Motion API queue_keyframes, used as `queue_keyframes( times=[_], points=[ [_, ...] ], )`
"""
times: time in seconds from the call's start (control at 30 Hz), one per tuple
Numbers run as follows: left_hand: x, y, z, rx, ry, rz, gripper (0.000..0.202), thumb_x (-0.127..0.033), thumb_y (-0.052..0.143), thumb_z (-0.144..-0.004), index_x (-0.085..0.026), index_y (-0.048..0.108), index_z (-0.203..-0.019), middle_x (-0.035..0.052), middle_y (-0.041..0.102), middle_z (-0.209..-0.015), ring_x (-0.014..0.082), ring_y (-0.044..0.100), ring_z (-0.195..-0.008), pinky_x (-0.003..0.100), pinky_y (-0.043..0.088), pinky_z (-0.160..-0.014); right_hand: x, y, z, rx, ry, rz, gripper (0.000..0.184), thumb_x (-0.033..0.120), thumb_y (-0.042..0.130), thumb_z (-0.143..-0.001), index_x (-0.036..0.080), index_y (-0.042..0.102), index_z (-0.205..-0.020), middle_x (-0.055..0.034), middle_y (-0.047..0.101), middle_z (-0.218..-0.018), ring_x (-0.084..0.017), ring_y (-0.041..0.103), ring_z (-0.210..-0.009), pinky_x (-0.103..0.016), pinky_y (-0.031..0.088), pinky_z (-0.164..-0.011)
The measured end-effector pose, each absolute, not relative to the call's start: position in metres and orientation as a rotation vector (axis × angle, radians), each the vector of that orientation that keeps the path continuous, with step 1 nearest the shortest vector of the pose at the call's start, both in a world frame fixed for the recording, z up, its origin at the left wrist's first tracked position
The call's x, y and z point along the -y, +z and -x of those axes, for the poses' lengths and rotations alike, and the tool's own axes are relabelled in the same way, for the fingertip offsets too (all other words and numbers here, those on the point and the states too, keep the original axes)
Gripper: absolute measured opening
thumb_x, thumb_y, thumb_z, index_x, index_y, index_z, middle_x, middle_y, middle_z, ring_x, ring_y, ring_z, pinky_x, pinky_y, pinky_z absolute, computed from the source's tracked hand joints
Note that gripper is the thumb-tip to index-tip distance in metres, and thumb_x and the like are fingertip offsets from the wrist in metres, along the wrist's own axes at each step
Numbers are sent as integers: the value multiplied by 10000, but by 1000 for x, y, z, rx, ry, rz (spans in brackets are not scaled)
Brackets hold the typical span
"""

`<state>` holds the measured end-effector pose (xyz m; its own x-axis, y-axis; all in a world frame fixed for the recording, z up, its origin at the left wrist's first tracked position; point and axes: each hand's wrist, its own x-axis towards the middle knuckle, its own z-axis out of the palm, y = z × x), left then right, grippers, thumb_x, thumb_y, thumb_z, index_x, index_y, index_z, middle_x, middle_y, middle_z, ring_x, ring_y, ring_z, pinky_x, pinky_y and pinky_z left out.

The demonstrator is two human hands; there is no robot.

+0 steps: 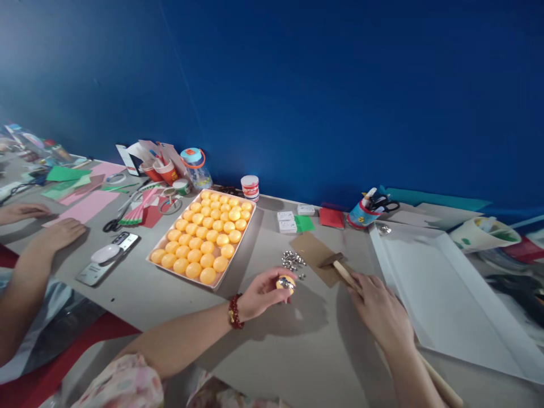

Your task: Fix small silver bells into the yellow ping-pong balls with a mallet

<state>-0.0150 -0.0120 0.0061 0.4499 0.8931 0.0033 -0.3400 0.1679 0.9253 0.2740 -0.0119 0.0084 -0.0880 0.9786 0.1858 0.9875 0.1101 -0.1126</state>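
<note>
My left hand is closed round an orange ping-pong ball that has shiny silver pieces on its top. A small pile of similar silver metal pieces lies just beyond it, too small to name for certain. My right hand grips the wooden handle of a hammer. Its dark head rests on a brown cardboard sheet. To the left stands a shallow box filled with rows of orange balls.
A white tray lies at the right. Along the blue wall are small white boxes, a red-lidded tub, a pen cup with scissors and a clear jar. At left, a phone lies near another person's hands.
</note>
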Motion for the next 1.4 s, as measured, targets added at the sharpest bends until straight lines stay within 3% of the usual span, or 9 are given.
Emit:
queue_keyframes(
  times=[0.17, 0.3, 0.37, 0.47, 0.77, 1.23, 1.4],
  points=[
    [15, 13, 14, -743, 1005, -1246, 343, -296, 690, -833, -174, 654, -1152, 88, 639, -974, 171, 603, -782, 275, 493, -684, 19, 25, -243, 2036, 111, 1695, 271, 360, 463, -936, 180, 632, -1048, -143, 668, -1034, -309, 636, -926, -441, 501, -819],
    [18, 21, 14, -772, 1111, -1706, 374, -256, 690, -820, -163, 654, -1180, 131, 679, -1108, 304, 604, -1034, 418, 457, -926, 38, 34, -198, 1884, 887, 1401, 263, 414, 497, -947, 209, 627, -1048, -76, 692, -957, -208, 655, -774, -306, 530, -694],
    [19, 24, 13, -743, 1142, -1848, 373, -238, 668, -831, -183, 646, -1199, 130, 697, -1118, 320, 606, -1064, 461, 423, -972, 47, 35, -180, 1744, 1231, 1253, 293, 447, 516, -935, 198, 616, -1053, -60, 692, -913, -191, 647, -737, -274, 529, -651],
    [23, 24, 11, -677, 1163, -1959, 403, -198, 664, -822, -220, 632, -1224, 136, 726, -1105, 306, 641, -1032, 503, 404, -987, 54, 34, -167, 1516, 1442, 1176, 344, 501, 545, -904, 171, 618, -963, -44, 653, -812, -177, 608, -676, -265, 522, -611],
    [24, 26, 11, -535, 1095, -1943, 528, -180, 642, -832, -217, 540, -1349, 165, 675, -1248, 316, 630, -1104, 532, 385, -1029, 56, 33, -162, 1317, 1472, 1184, 400, 519, 651, -826, 150, 658, -979, -73, 674, -856, -219, 617, -785, -297, 515, -691],
    [26, 31, 12, -594, 1079, -1963, 540, -163, 616, -841, -244, 531, -1368, 137, 687, -1226, 307, 616, -1107, 493, 422, -1012, 57, 27, -163, 1313, 1477, 1161, 374, 498, 666, -827, 165, 653, -996, -73, 680, -896, -223, 632, -817, -299, 533, -712],
    [26, 25, 12, -559, 1111, -1966, 548, -150, 616, -854, -242, 508, -1383, 144, 652, -1293, 310, 601, -1158, 510, 383, -1048, 56, 29, -165, 1309, 1541, 1141, 406, 524, 649, -828, 162, 651, -1011, -74, 671, -880, -216, 619, -765, -293, 536, -641]
  ],
)
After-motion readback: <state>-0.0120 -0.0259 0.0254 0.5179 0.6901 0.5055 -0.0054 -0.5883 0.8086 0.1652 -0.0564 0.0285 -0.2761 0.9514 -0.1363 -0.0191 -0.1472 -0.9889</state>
